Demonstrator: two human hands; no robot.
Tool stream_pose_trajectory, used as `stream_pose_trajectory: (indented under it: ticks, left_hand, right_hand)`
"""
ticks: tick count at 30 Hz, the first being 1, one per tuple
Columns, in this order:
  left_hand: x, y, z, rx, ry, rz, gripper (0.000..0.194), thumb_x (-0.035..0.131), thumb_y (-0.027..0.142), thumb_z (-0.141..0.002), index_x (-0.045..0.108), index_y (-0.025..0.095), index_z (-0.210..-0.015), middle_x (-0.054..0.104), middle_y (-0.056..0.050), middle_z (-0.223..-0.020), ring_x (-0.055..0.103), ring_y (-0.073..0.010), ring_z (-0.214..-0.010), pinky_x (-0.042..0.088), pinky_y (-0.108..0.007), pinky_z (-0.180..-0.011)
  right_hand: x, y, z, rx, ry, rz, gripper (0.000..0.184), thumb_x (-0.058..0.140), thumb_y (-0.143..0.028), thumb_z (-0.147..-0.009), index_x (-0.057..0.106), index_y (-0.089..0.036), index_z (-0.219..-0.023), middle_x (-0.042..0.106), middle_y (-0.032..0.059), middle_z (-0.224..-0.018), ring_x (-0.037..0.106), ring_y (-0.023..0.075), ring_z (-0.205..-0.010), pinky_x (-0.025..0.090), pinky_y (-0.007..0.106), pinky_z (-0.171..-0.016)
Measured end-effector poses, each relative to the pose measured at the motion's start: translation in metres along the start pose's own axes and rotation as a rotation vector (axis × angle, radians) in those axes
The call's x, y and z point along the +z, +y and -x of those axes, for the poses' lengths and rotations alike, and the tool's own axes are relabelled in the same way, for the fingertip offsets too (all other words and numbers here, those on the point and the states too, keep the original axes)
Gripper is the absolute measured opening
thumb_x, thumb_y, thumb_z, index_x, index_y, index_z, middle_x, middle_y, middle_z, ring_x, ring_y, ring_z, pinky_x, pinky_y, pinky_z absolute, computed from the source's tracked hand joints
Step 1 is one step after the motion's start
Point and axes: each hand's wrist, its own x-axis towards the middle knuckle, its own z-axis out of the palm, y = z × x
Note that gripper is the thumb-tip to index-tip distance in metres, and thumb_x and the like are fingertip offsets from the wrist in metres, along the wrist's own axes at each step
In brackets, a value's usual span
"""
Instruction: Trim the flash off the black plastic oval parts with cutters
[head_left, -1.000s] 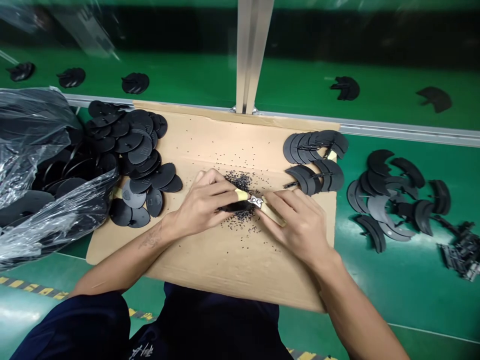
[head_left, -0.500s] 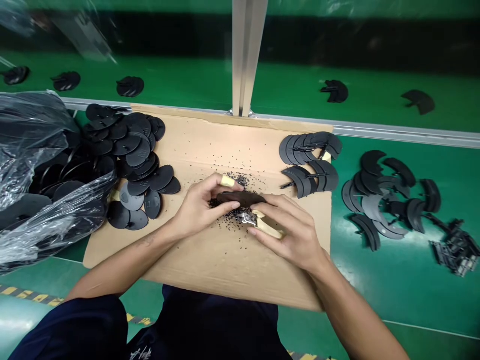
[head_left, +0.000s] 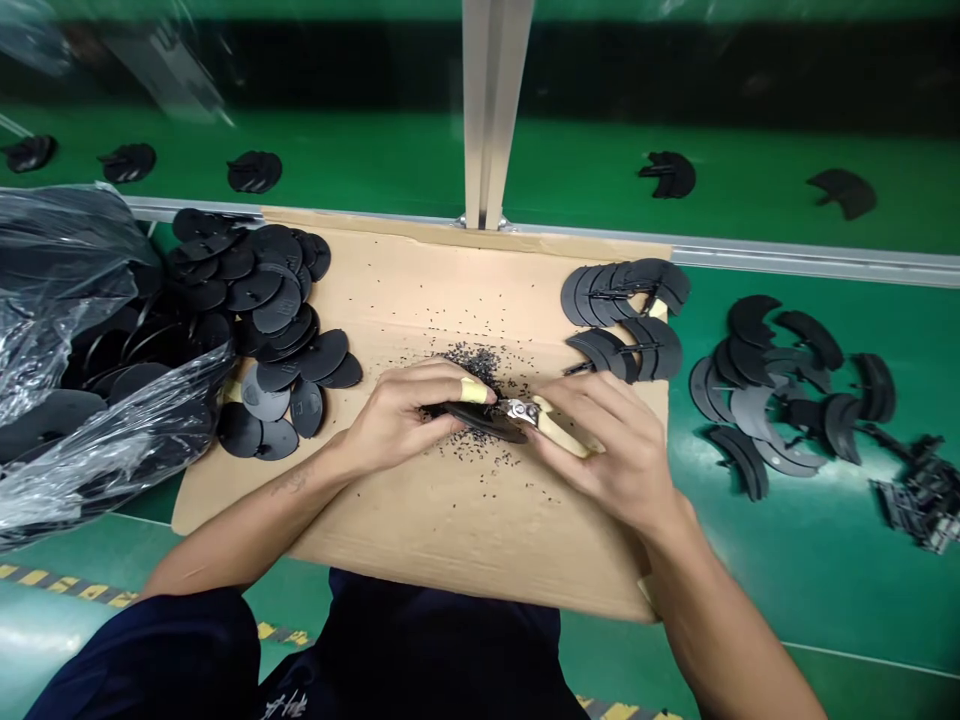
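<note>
Black disc (head_left: 487, 424), thin and rounded, was held over the middle of a tan cardboard sheet (head_left: 480, 545). Nearest was dark clothing (head_left: 442, 650) with white lettering (head_left: 285, 705), too cropped to read. A yellow-and-dark striped band (head_left: 67, 583) ran across the near left. The left hand (head_left: 409, 405) was nearly closed, pinching the disc between thumb and fingers; pale yellow tape (head_left: 472, 390) wrapped one finger. The right hand (head_left: 611, 435) was partly curled round the pale handles (head_left: 559, 432) of a plier-like cutter (head_left: 519, 410), its shiny metal head at the disc's right side; whether the two touched could not be told.

On the left, a clear, crinkled plastic bag (head_left: 112, 490) gaped open, with smooth loose discs (head_left: 52, 420) inside. On the right, a jumble of rod-like pieces (head_left: 919, 495) lay on the glossy green table (head_left: 862, 580), near a loose group of crescent pieces (head_left: 750, 412). Tiny black bits (head_left: 476, 365) were heaped and scattered around the hands. Farther off, matte piled discs (head_left: 277, 300) overlapped at left, some bearing marks too small to read, and fanned crescents (head_left: 585, 298) sat at the cardboard's far right. Farthest, an upright metal post (head_left: 491, 110) rose from a rail (head_left: 750, 257), with dark shapes (head_left: 255, 172) beyond it.
</note>
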Motion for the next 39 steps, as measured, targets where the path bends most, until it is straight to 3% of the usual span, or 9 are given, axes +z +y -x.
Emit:
stream_pose_trajectory:
  ticks: [9,14,24,31,39]
  left_hand:
    - [0.001,0.000,0.001,0.043,0.018,0.003,0.024,0.068,0.012,-0.090,0.074,0.021,-0.111,0.078,-0.009,-0.098,0.073,-0.0180,-0.096,0.062,-0.035,-0.082]
    - [0.000,-0.002,0.002,0.082,0.010,-0.001,0.028,0.067,0.008,-0.089,0.073,0.022,-0.113,0.079,-0.009,-0.100,0.073,-0.0182,-0.097,0.062,-0.037,-0.083]
    - [0.007,-0.006,0.005,0.108,0.045,-0.007,0.027,0.070,0.013,-0.089,0.074,0.023,-0.113,0.080,-0.008,-0.096,0.074,-0.0180,-0.092,0.063,-0.036,-0.079]
    - [0.002,0.000,0.002,0.086,0.011,-0.016,0.022,0.071,0.017,-0.089,0.073,0.019,-0.111,0.078,-0.010,-0.095,0.073,-0.0178,-0.089,0.062,-0.033,-0.076]
    - [0.005,-0.003,0.004,0.142,-0.068,-0.200,0.017,0.063,0.018,-0.093,0.068,0.017,-0.109,0.073,-0.007,-0.090,0.068,-0.0170,-0.085,0.057,-0.033,-0.075]
  right_hand:
    - [0.005,0.004,0.003,-0.071,-0.023,0.013,0.028,0.068,-0.023,-0.090,0.066,-0.014,-0.116,0.073,0.0112,-0.100,0.062,0.0210,-0.083,0.052,0.036,-0.071]
    - [0.006,0.003,0.004,-0.067,-0.031,0.020,0.028,0.065,-0.022,-0.092,0.064,-0.017,-0.120,0.072,0.0094,-0.102,0.062,0.0202,-0.084,0.053,0.035,-0.072]
    - [-0.001,-0.007,0.005,-0.097,-0.065,0.228,0.024,0.064,-0.022,-0.094,0.068,-0.014,-0.117,0.075,0.0089,-0.095,0.064,0.0192,-0.076,0.053,0.034,-0.066]
    - [-0.001,-0.004,0.007,-0.009,-0.048,0.073,0.021,0.062,-0.022,-0.095,0.069,-0.020,-0.115,0.075,0.0067,-0.093,0.068,0.0177,-0.080,0.056,0.032,-0.068]
    - [0.004,-0.002,0.003,-0.068,-0.118,0.331,0.022,0.059,-0.021,-0.094,0.069,-0.017,-0.113,0.074,0.0088,-0.096,0.061,0.0212,-0.081,0.045,0.035,-0.065]
